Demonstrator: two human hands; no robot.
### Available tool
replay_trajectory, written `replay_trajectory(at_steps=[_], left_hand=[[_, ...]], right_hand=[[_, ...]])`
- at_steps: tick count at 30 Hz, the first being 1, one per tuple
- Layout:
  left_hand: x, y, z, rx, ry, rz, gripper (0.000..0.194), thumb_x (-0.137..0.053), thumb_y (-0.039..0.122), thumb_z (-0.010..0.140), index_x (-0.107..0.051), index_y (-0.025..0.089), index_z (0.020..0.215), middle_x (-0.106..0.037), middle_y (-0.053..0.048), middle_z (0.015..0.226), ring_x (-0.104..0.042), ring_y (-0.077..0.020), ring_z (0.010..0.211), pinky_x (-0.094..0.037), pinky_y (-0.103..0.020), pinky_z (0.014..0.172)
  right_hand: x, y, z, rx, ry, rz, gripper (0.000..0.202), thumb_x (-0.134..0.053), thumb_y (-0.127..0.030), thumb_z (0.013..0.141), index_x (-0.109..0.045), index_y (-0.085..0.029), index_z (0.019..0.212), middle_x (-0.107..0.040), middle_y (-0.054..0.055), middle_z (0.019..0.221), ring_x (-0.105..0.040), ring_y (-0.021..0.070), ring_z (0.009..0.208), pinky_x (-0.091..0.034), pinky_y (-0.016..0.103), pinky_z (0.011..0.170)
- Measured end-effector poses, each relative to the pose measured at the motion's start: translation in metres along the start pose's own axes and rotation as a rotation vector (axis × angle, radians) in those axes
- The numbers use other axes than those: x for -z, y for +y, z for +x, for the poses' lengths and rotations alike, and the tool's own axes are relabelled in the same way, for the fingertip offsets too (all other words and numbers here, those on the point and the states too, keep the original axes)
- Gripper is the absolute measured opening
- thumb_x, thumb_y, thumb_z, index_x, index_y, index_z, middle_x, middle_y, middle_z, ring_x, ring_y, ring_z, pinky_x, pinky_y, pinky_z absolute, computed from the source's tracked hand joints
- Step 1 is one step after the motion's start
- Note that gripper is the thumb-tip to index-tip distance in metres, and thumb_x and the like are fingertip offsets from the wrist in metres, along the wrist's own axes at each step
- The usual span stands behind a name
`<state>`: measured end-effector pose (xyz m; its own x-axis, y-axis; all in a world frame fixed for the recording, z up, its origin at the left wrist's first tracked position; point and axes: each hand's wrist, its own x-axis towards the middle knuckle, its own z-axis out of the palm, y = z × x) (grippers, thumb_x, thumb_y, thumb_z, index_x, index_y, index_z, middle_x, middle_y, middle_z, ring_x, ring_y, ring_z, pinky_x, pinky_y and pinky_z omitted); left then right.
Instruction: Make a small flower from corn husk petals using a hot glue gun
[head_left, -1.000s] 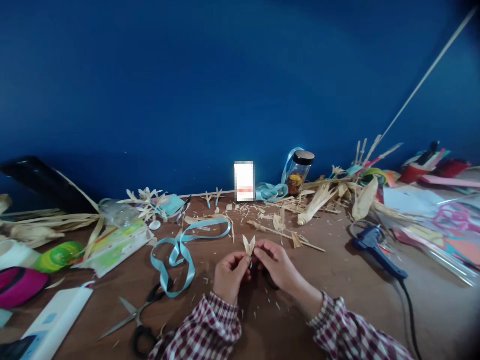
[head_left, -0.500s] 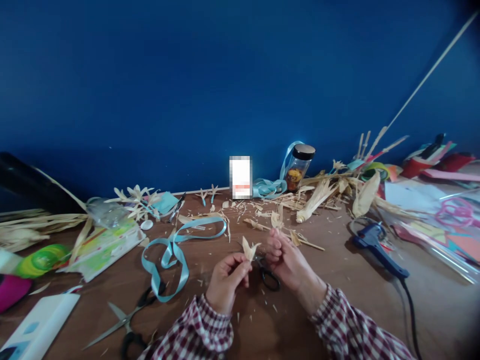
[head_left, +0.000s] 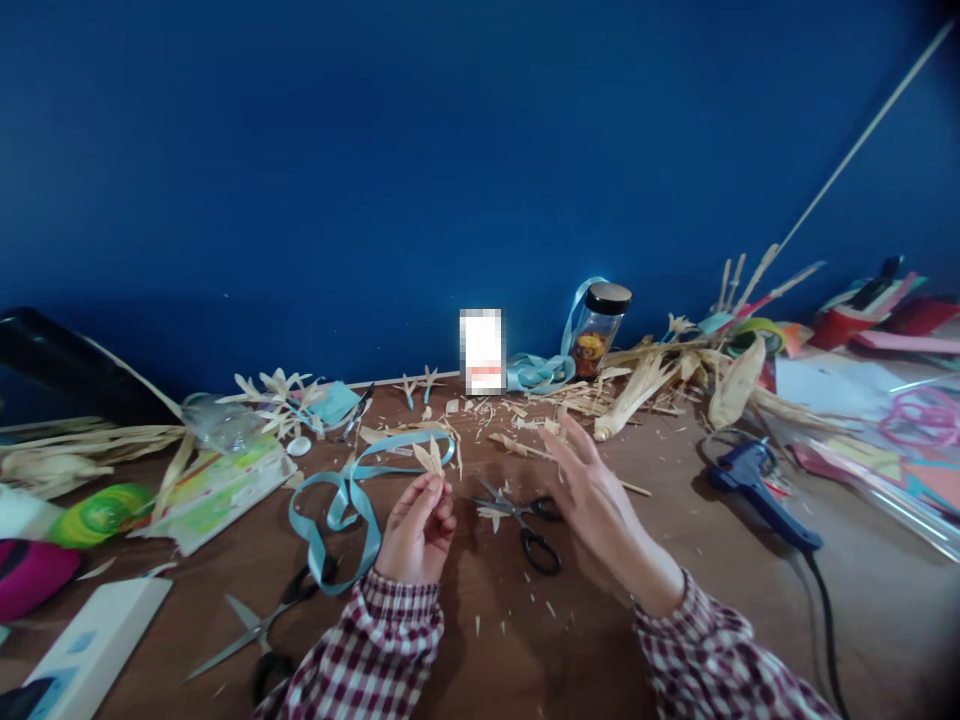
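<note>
Between the thumb and fingers of my left hand (head_left: 420,525) is a small pale corn husk flower (head_left: 429,458), its pointed petals facing up. My right hand (head_left: 596,500) is apart from it, fingers spread over a thin stick (head_left: 636,488) with bits of husk along it. The hand hides part of that stick; whether they touch I cannot tell. Small scissors (head_left: 517,508) with black handles lie slightly opened on the table between my hands. A light blue ribbon (head_left: 369,540) curls just left of my left hand. Larger scissors (head_left: 259,630) lie opened at the lower left.
Dried corn husks (head_left: 637,395) and scraps lie towards the wall. A lidded jar (head_left: 600,330) leans there beside more ribbon. On the right is a blue glue gun (head_left: 761,495) with its cord. At left are finished husk flowers (head_left: 277,395) and a white box-like object (head_left: 105,640).
My left hand has moved left with the husk flower. My right hand has opened and spread its fingers, and the small scissors now show more fully.
</note>
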<state>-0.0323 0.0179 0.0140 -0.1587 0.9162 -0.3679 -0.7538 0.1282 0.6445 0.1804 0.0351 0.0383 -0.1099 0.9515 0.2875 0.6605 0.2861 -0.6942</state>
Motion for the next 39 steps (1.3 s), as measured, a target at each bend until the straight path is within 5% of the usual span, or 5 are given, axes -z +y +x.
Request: replay_trajectory(at_steps=[5,9,16,31,39], left_hand=[[0.001,-0.007,-0.001,0.001,-0.015,0.058,0.026,-0.08,0.019,0.054,-0.063,0.014,0.073,-0.061,0.001,0.064,-0.049,-0.0037,0.047,-0.039,-0.012,0.04],[0.001,-0.008,0.0,-0.005,-0.046,0.106,0.027,-0.08,0.022,0.055,-0.062,0.012,0.073,-0.059,0.002,0.064,-0.047,-0.0021,0.046,-0.038,-0.011,0.04],[0.001,-0.011,-0.001,-0.022,-0.019,0.167,0.031,-0.081,0.025,0.052,-0.061,0.013,0.073,-0.059,0.003,0.062,-0.047,-0.0027,0.045,-0.039,-0.013,0.04],[0.002,-0.014,-0.001,-0.011,-0.018,0.18,0.028,-0.08,0.024,0.053,-0.063,0.012,0.071,-0.06,0.002,0.06,-0.047,-0.0032,0.045,-0.037,-0.013,0.04],[0.005,-0.015,0.001,0.012,-0.009,0.158,0.026,-0.081,0.022,0.053,-0.063,0.013,0.069,-0.061,0.001,0.058,-0.049,-0.0031,0.044,-0.038,-0.012,0.041]], right_hand=[[0.008,-0.014,-0.012,0.021,-0.188,-0.435,0.018,-0.052,-0.029,0.083,-0.059,-0.024,0.099,-0.065,0.003,0.081,-0.06,0.0196,0.07,-0.039,0.027,0.06],[0.005,-0.021,-0.025,0.137,-0.344,-0.496,0.006,-0.058,-0.024,0.078,-0.058,-0.021,0.083,-0.061,0.005,0.089,-0.057,0.0206,0.083,-0.039,0.027,0.066],[-0.004,-0.016,-0.029,0.173,-0.404,-0.465,0.005,-0.058,-0.022,0.075,-0.057,-0.02,0.079,-0.057,0.004,0.09,-0.053,0.0198,0.084,-0.039,0.027,0.069],[-0.003,0.008,-0.018,0.034,-0.171,-0.52,0.006,-0.054,-0.023,0.08,-0.059,-0.022,0.082,-0.062,0.004,0.082,-0.056,0.0196,0.076,-0.038,0.027,0.06],[0.006,0.005,-0.017,-0.007,0.255,0.148,0.022,-0.039,-0.03,0.092,-0.057,-0.019,0.084,-0.052,-0.002,0.056,-0.049,0.0116,0.05,-0.039,0.022,0.052]])
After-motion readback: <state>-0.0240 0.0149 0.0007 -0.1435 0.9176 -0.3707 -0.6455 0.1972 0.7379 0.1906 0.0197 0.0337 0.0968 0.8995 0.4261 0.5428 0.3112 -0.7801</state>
